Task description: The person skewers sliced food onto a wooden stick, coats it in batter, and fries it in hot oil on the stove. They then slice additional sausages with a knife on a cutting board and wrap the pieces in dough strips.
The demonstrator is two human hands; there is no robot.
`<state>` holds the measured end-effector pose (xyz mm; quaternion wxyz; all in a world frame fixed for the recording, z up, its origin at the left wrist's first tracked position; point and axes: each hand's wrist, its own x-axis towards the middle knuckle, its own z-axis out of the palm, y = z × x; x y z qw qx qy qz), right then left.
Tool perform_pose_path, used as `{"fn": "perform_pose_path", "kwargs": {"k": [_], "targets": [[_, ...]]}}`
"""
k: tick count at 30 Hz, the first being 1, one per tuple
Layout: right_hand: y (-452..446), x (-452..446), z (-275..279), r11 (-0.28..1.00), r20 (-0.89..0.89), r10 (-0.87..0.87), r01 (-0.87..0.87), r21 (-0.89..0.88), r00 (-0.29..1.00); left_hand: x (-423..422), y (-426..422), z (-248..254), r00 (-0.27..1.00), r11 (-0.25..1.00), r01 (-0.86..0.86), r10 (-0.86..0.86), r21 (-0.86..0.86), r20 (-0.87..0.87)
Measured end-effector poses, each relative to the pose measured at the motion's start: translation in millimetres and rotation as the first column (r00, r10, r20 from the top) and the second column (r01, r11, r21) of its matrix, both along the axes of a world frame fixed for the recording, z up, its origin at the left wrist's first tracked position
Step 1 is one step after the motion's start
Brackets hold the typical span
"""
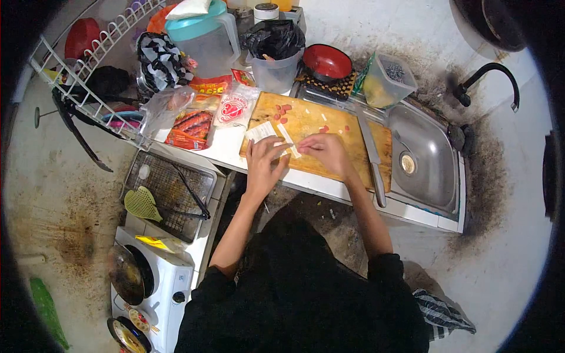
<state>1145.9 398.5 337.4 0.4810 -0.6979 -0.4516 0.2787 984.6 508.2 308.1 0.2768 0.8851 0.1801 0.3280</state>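
Note:
My left hand (266,167) is over the near left part of the wooden cutting board (329,167), its fingers stretched out and apart beside pale flat strips (261,132). Close by, my right hand (328,154) has thumb and fingers pinched together near the left fingertips; whatever small thing they hold is too small to name. Another pale strip (288,139) lies just beyond the fingertips. Small red slices, apparently sausage (283,109), are grouped at the board's far left, with a few more pieces near the middle. A large knife (369,141) lies along the board's right side, its handle past the near edge.
Left of the board lie a red sausage packet (191,126) and a clear printed bag (234,107). A bin with black lining (274,65) and a red bowl (327,61) stand behind. The metal sink (432,176) is at right; the stove (176,276) is at lower left.

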Motion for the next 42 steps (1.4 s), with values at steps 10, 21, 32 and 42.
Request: {"fn": "perform_pose_path", "kwargs": {"k": [10, 21, 32, 42], "targets": [[6.3, -7.2, -5.5, 0.999, 0.166, -0.010, 0.017, -0.041, 0.986, 10.5, -0.2, 0.7, 0.997, 0.994, -0.075, 0.075, 0.078, -0.002], [-5.7, -9.5, 10.8, 0.995, 0.229, 0.099, -0.098, -0.014, 0.968, 15.3, 5.5, -4.7, 0.997, 0.997, -0.070, 0.070, 0.021, -0.019], [-8.4, -0.7, -4.4, 0.973, 0.719, 0.116, -0.223, 0.055, 0.685, 16.7, 5.5, -1.4, 0.993, 0.995, -0.100, 0.100, 0.003, -0.066], [-7.7, 1.5, -12.9, 0.943, 0.932, 0.011, -0.314, 0.111, 0.362, 16.6, 7.2, -3.3, 0.992, 0.995, -0.096, 0.098, 0.020, -0.077]]}}
